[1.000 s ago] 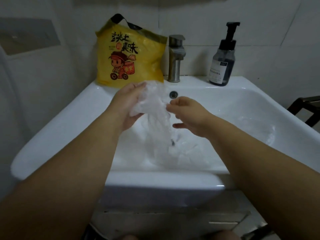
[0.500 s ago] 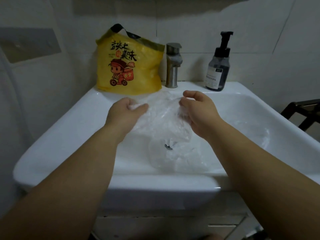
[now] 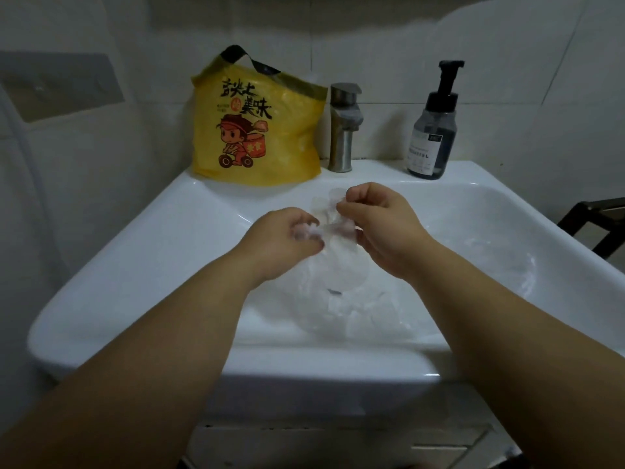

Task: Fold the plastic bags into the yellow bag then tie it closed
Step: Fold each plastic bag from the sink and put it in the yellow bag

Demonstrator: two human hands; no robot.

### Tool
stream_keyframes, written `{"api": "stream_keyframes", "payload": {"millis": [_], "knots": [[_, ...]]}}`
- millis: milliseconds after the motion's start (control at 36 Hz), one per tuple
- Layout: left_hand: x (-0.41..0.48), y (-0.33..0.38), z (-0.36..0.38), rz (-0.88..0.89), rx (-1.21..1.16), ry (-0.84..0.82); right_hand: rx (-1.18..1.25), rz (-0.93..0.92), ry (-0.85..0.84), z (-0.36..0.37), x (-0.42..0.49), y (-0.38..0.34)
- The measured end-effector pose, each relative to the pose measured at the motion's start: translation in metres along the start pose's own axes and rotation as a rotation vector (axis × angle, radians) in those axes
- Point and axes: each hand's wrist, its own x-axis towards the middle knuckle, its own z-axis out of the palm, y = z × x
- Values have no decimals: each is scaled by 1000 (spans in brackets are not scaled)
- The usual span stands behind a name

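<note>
The left hand [image 3: 284, 243] and right hand [image 3: 382, 228] hold a clear bag [image 3: 338, 265] over the sink [image 3: 135, 265], fingers [image 3: 353, 205] pinching its top. The yellow bag [image 3: 257, 130] stands behind, beside the tap [image 3: 343, 130]. It looks full, I think.

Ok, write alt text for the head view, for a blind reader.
A person's left hand and right hand pinch a crumpled clear plastic bag over a white sink, its lower part trailing into the basin. On the back ledge stand a cartoon-printed yellow bag, a steel faucet and a pump bottle.
</note>
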Motion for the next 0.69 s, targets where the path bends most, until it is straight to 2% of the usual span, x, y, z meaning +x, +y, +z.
{"api": "stream_keyframes", "payload": {"millis": [83, 250, 333, 472, 528, 583, 694], "knots": [[3, 0, -3, 10, -184, 70, -75, 69, -21, -1, 1, 0], [3, 1, -5, 0, -196, 57, -484, 165, -129, -4, -1, 6], [3, 3, -6, -40, -217, 77, -677, 72, -39, -2, -2, 11], [5, 5, -8, -58, -264, 202, -624, 52, 230, -8, 7, 8], [5, 4, -8, -58, -248, 217, -607, 37, 286, -12, 9, 7], [3, 4, -9, -75, -260, 226, -513, 30, 262, -12, 8, 3], [1, 6, -12, -16, -339, 176, -135, 79, 112, -2, 0, -5]]}}
